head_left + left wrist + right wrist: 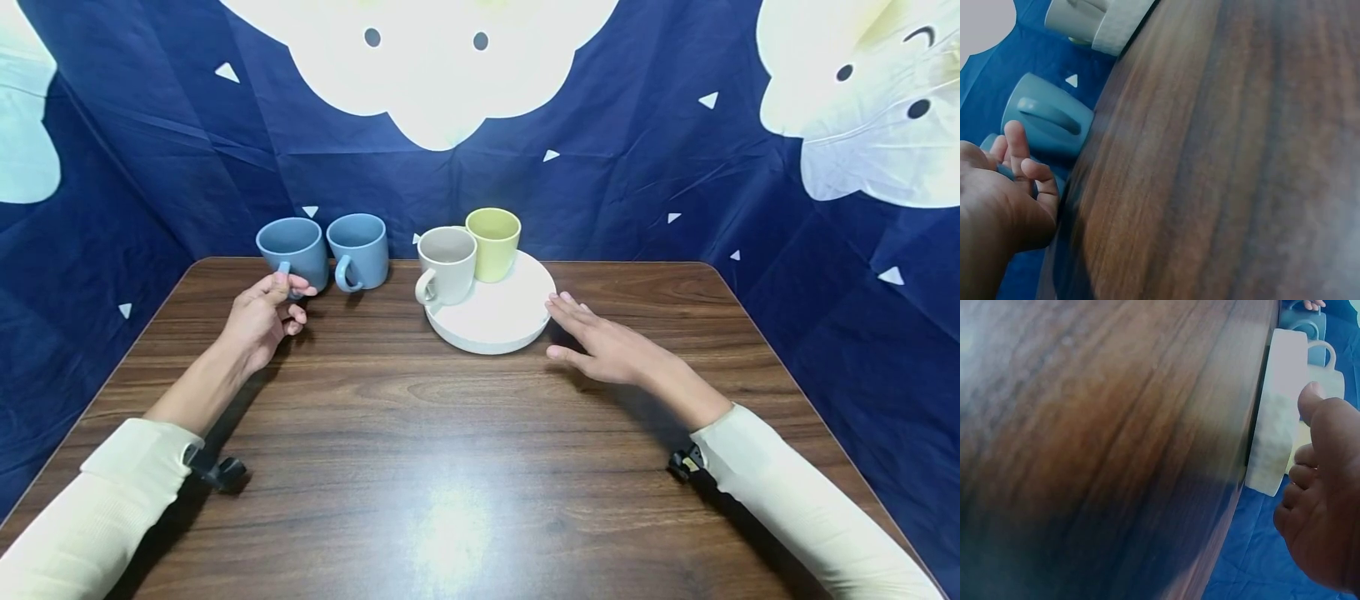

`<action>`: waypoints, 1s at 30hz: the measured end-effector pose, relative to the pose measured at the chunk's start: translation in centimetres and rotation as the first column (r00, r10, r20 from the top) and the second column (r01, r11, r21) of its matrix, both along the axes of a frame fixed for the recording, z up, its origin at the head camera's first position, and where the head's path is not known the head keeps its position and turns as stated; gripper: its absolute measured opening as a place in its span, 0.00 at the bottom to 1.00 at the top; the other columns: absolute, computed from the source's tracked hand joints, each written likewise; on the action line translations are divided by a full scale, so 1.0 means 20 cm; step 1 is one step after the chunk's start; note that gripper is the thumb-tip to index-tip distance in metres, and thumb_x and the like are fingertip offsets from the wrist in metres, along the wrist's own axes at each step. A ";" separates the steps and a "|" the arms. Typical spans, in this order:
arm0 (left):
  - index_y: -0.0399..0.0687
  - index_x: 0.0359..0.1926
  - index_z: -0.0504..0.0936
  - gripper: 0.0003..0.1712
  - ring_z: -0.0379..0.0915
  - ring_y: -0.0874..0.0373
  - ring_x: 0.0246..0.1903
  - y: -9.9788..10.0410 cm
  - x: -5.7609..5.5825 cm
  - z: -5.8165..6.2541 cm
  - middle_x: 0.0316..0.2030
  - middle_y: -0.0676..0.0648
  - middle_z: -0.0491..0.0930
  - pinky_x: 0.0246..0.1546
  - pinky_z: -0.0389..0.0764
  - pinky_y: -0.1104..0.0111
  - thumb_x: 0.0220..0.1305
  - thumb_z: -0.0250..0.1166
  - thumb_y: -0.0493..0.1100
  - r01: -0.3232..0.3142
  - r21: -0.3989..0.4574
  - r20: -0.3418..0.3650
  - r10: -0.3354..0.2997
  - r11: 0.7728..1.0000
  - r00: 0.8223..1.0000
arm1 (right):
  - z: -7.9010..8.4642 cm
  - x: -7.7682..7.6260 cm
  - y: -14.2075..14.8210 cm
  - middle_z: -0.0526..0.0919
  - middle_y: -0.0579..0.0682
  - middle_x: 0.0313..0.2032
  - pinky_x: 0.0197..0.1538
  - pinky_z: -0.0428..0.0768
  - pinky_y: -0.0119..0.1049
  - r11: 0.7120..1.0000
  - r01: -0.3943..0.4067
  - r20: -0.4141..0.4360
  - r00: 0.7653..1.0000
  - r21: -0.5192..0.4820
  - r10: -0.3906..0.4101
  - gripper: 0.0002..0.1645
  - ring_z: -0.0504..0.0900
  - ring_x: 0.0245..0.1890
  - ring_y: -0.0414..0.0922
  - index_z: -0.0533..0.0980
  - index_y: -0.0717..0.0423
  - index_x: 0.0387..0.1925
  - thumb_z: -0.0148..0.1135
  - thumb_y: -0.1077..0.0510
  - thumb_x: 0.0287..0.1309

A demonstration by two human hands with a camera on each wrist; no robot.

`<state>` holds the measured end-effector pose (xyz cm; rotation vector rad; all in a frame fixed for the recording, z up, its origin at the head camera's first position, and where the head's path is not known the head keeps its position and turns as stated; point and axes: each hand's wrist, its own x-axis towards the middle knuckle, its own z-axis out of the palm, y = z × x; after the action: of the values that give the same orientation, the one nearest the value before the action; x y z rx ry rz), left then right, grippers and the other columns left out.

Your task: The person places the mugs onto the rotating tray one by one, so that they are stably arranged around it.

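At the far left of the head view, my left hand (261, 321) pinches the handle of a blue mug (300, 247), thumb on top and the lower fingers loosely curled. A second blue mug (367, 252) stands upright just right of it, its handle toward me; the left wrist view has this mug (1047, 125) beyond my fingertips. On a round white tray (502, 321) stand a light grey mug (452, 262) and, behind it, a yellow-green cup (495, 246). My right hand (611, 346) has its fingers extended, fingertips right at the tray's right rim (1275, 419).
Everything stands toward the back of a dark wood-grain table (420, 442). Behind its far edge hangs a navy cloth (622, 200) with white cloud faces and small triangles. Black wrist mounts sit at the left cuff (146, 454) and right cuff (731, 442).
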<state>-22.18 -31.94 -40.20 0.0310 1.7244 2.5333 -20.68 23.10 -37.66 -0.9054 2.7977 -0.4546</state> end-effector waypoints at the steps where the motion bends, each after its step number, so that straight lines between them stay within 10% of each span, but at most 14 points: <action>1: 0.47 0.48 0.86 0.18 0.79 0.60 0.26 0.00 0.00 0.00 0.40 0.51 0.93 0.24 0.75 0.73 0.88 0.55 0.52 0.000 -0.001 -0.003 0.000 1.000 1.000 | 0.00 0.00 0.00 0.45 0.55 0.93 0.93 0.53 0.60 1.000 -0.003 0.002 1.000 0.004 0.003 0.52 0.46 0.94 0.56 0.48 0.48 0.93 0.56 0.32 0.86; 30: 0.44 0.50 0.88 0.19 0.95 0.57 0.43 -0.02 0.12 -0.01 0.44 0.47 0.95 0.39 0.90 0.68 0.88 0.55 0.50 0.032 0.050 -0.077 -0.028 0.998 0.997 | 0.00 0.02 -0.02 0.48 0.56 0.93 0.93 0.54 0.58 0.996 -0.087 -0.009 0.996 0.015 0.087 0.51 0.48 0.93 0.54 0.52 0.54 0.92 0.59 0.35 0.85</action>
<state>-19.69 -32.27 -40.36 0.1576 1.6715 2.5858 -20.37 22.69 -37.75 -1.0240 2.7527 -0.4176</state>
